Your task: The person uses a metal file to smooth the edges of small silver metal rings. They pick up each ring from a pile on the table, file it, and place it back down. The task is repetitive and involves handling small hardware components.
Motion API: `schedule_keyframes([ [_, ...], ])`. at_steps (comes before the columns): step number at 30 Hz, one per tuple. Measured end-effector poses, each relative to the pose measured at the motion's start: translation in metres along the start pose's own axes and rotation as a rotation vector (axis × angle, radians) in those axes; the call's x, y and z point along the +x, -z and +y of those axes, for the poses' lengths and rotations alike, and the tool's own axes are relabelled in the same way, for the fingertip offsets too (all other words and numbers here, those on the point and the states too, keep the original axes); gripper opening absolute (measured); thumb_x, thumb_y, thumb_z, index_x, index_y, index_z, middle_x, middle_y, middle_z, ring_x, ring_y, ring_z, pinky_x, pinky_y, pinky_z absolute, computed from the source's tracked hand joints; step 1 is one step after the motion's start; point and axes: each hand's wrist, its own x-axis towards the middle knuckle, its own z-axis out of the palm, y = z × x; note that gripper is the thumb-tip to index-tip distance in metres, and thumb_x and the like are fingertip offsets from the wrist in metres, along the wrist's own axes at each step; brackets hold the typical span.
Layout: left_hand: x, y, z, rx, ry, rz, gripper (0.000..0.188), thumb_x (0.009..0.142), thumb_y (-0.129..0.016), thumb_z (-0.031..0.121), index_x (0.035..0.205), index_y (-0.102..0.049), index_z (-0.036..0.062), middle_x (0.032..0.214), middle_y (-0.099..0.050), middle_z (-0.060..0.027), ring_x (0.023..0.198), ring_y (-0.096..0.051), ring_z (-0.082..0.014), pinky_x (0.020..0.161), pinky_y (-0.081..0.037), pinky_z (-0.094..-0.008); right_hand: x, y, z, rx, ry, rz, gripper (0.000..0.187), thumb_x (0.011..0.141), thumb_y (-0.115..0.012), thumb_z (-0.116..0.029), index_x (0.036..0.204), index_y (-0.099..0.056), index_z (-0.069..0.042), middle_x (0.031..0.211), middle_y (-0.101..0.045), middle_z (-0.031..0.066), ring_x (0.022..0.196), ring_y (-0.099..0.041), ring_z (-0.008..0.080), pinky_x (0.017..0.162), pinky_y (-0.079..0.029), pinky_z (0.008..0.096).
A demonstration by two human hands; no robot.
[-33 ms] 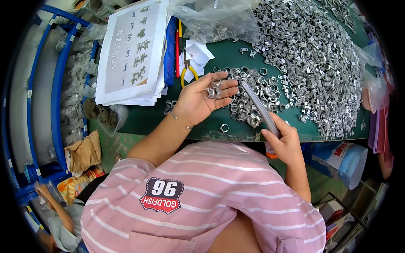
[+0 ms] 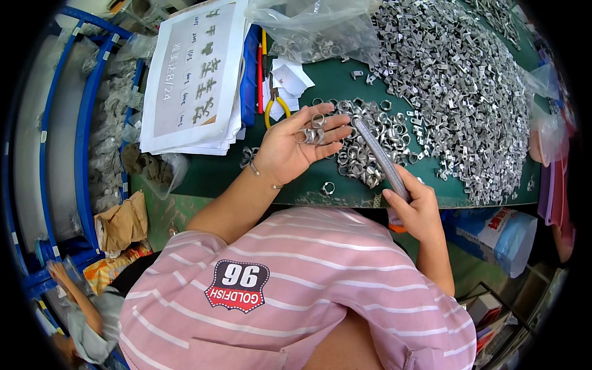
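Observation:
My left hand (image 2: 288,150) is palm up over the green table, fingers stretched out, with several small metal rings (image 2: 310,136) resting on its fingers. In my right hand (image 2: 417,205) is a long grey bar-shaped tool (image 2: 377,152), gripped at its near end. Its far tip points away to the left, just right of the left fingertips and over a heap of silver rings (image 2: 365,165). The exact kind of tool does not show. One loose ring (image 2: 327,188) lies near the table's front edge, and a few more rings (image 2: 248,156) sit left of my left wrist.
A large pile of small metal brackets (image 2: 456,92) covers the right of the table (image 2: 283,197). Behind my left hand are yellow-handled pliers (image 2: 269,111), a blue tray (image 2: 249,77), papers (image 2: 185,80) and a clear bag (image 2: 314,24). Another person's arm (image 2: 86,308) shows at lower left.
My left fingers have shifted very slightly to the right with the rings on them. The right hand and tool look unmoved. The other person's arm at lower left has moved a little.

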Motion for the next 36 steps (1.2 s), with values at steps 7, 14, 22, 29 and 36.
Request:
schedule_keyframes([
  [7,-0.003,0.018,0.008,0.679,-0.229,0.076,0.023,0.085,-0.054,0.02,0.098,-0.055,0.0018,0.093,-0.058,-0.0082,0.078,-0.057,-0.0153,0.064,-0.047,-0.0274,0.0,0.001,0.005,0.001,0.031,0.038,0.04,0.076,-0.062,-0.003,0.114,-0.052,0.002,0.081,-0.06,0.0064,0.068,-0.05,0.0073,0.062,-0.043,0.0221],
  [14,-0.002,0.016,-0.012,1.859,-0.412,0.158,0.014,0.07,-0.067,0.012,0.078,-0.063,0.0001,0.074,-0.06,-0.0128,0.066,-0.06,-0.0224,0.061,-0.046,-0.0304,0.002,-0.002,0.011,-0.009,0.112,0.073,0.041,0.076,-0.063,-0.004,0.114,-0.051,0.002,0.079,-0.058,0.0049,0.067,-0.048,0.006,0.062,-0.042,0.0209],
  [22,-0.007,0.012,-0.002,0.54,-0.022,0.102,0.018,0.082,-0.053,0.004,0.099,-0.054,0.0006,0.084,-0.059,-0.0111,0.069,-0.056,-0.013,0.055,-0.046,-0.0209,0.0,-0.002,0.002,0.035,-0.036,-0.02,0.041,0.075,-0.063,-0.004,0.114,-0.052,0.001,0.076,-0.056,0.0027,0.063,-0.046,0.0049,0.058,-0.041,0.0202],
  [29,-0.009,0.008,0.001,0.132,0.016,-0.012,0.022,0.084,-0.045,0.003,0.104,-0.052,-0.0028,0.094,-0.056,-0.0132,0.076,-0.057,-0.0159,0.06,-0.049,-0.0224,0.001,-0.004,-0.005,0.039,0.017,-0.043,0.041,0.076,-0.061,-0.002,0.115,-0.052,-0.001,0.077,-0.057,0.0029,0.064,-0.046,0.005,0.058,-0.042,0.0203],
  [36,-0.009,0.014,-0.001,0.112,-0.017,-0.136,0.022,0.09,-0.045,0.011,0.108,-0.049,-0.0006,0.092,-0.055,-0.0126,0.075,-0.053,-0.0147,0.062,-0.049,-0.0223,0.001,-0.005,-0.005,0.024,0.009,-0.057,0.041,0.076,-0.062,-0.003,0.115,-0.051,0.0,0.081,-0.06,0.0068,0.067,-0.05,0.0069,0.063,-0.044,0.022],
])
